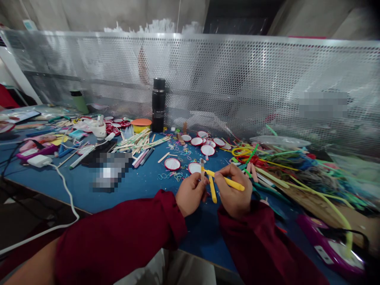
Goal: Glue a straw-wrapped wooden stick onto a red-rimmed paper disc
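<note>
My left hand [190, 193] pinches a wooden craft stick [202, 168] upright between thumb and fingers. A yellow marker [234, 184] lies in the grip of my right hand [233, 190], its tip pointing left at the stick and touching it or very close. Between my hands another yellow pen-like piece [213, 190] rests on the blue table [142, 190]; I cannot tell whether it is a cap or a second marker. Just behind the stick is a white disc with a red rim [194, 168], and a similar disc [172, 164] lies further left.
A black bottle [158, 106] stands by the perforated metal screen [237, 79]. Pens [142, 157], patterned sticks [136, 140] and small rubber bands [178, 150] lie left of centre. Coloured pipe cleaners [285, 166] pile up at right, near a purple device [329, 247]. A white cable [71, 198] hangs over the left edge.
</note>
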`<state>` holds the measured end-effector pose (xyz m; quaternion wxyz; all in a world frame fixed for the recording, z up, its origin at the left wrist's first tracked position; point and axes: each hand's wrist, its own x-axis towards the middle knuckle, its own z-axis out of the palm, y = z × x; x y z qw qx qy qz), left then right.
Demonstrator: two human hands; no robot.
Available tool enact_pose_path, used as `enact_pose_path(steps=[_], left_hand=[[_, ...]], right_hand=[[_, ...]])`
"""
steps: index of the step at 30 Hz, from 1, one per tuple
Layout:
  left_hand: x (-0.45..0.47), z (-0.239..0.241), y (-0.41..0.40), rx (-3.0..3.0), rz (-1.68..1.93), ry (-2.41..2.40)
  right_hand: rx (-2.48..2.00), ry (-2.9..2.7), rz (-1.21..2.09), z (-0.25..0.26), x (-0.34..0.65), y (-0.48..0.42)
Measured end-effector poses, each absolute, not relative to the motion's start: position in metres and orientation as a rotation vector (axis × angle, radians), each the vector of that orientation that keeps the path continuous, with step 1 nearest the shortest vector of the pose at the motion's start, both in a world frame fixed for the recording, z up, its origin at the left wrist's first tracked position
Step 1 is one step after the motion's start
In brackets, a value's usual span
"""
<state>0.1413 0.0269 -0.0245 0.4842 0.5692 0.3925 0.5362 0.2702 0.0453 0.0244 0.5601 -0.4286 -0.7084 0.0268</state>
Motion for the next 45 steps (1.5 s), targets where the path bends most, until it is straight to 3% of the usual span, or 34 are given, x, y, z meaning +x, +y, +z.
enact_pose_path(steps=[45], left_hand=[[0.1394,-0.0185,0.0240,1.337,1.267,0.904]], right_hand=[[-1.043,-1.652,0.112,0.0284,0.2702,0.0427]])
